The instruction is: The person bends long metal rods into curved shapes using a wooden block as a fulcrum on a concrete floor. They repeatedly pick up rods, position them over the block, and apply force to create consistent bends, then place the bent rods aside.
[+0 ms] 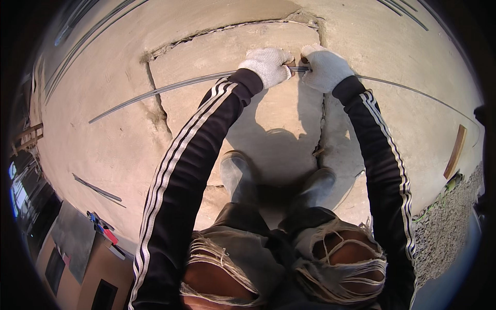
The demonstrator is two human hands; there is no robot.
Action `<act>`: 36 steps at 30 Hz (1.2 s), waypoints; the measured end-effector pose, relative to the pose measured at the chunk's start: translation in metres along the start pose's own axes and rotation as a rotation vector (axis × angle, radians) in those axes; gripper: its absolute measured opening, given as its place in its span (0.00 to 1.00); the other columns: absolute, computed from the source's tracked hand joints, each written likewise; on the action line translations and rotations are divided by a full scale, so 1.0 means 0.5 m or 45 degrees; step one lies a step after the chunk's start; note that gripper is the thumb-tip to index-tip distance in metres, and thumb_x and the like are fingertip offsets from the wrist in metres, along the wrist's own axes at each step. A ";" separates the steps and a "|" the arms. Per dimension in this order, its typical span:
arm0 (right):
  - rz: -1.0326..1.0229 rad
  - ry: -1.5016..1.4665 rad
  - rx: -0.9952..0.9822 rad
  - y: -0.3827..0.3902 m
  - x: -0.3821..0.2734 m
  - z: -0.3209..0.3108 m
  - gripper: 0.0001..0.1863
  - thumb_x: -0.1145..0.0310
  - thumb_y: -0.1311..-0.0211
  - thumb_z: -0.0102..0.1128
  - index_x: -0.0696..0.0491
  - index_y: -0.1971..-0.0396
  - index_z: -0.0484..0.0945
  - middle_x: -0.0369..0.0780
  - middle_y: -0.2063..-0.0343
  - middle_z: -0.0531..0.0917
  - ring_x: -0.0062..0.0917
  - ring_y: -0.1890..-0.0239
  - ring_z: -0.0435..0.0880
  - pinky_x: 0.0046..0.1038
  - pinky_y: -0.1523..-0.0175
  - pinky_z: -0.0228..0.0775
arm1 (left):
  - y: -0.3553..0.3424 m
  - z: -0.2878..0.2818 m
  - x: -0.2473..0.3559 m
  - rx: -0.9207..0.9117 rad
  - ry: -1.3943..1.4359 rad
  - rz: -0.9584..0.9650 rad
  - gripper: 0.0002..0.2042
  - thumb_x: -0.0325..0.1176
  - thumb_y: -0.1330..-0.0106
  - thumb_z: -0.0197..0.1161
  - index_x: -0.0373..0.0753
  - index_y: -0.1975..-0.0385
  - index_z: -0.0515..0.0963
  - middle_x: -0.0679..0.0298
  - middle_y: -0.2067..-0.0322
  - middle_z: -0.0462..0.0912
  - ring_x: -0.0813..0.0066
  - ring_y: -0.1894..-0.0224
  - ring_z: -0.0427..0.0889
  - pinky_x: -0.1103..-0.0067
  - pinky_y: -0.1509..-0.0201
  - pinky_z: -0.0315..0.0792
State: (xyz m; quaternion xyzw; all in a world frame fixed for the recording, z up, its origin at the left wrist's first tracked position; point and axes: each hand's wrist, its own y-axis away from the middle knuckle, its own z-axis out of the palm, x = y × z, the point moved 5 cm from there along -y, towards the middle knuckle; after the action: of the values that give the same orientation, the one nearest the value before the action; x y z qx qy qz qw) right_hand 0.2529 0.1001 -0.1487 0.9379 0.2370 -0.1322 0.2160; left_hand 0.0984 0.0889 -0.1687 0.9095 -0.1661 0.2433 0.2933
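Left hand (267, 66) and right hand (325, 69), white-gloved and set close together at the upper centre of the frame, are curled around slim grey rods (175, 86), which are stretched from the left of the frame towards its right edge, over the concrete floor (222, 46). Light, smooth, springy lengths, not easily broken, are suggested; a firm hold is best taken near mid-length, as the long ends may whip.

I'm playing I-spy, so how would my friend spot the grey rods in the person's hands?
Start with the pale concrete floor, then find the white-gloved left hand and white-gloved right hand over it. They hold the long, thin, grey metal rods, unlike the short grey rods lying loose at left.
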 end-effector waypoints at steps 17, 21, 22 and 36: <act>0.454 -0.919 0.621 0.157 0.024 0.037 0.08 0.75 0.34 0.61 0.54 0.57 0.84 0.39 0.70 0.84 0.26 0.65 0.86 0.28 0.58 0.77 | 0.006 -0.009 0.010 -0.004 0.003 -0.025 0.12 0.45 0.35 0.67 0.47 0.58 0.85 0.60 0.62 0.88 0.57 0.56 0.86 0.66 0.51 0.78; 0.415 -0.692 0.729 0.148 0.008 0.035 0.08 0.72 0.35 0.64 0.53 0.58 0.85 0.43 0.68 0.85 0.36 0.63 0.86 0.32 0.58 0.76 | 0.001 -0.006 0.007 0.009 0.000 -0.014 0.11 0.45 0.35 0.67 0.48 0.58 0.85 0.60 0.62 0.88 0.56 0.56 0.86 0.65 0.51 0.78; 0.426 -0.736 0.753 0.144 0.006 0.040 0.08 0.72 0.36 0.64 0.53 0.58 0.85 0.44 0.68 0.85 0.38 0.62 0.86 0.32 0.57 0.76 | 0.001 -0.005 0.006 0.017 -0.003 -0.007 0.11 0.45 0.35 0.66 0.49 0.58 0.86 0.59 0.62 0.88 0.56 0.56 0.86 0.65 0.51 0.78; 0.312 -0.530 0.874 0.126 -0.019 0.058 0.05 0.70 0.38 0.66 0.52 0.64 0.84 0.44 0.70 0.83 0.40 0.63 0.84 0.37 0.59 0.75 | 0.002 -0.001 0.004 -0.014 -0.059 -0.026 0.11 0.44 0.35 0.62 0.50 0.60 0.86 0.59 0.61 0.88 0.54 0.55 0.86 0.62 0.50 0.77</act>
State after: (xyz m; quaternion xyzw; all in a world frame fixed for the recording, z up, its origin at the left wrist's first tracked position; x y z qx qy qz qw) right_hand 0.2722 0.0328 -0.1489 0.9299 0.0174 -0.3637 -0.0515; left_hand 0.0996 0.0881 -0.1667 0.9149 -0.1650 0.2181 0.2968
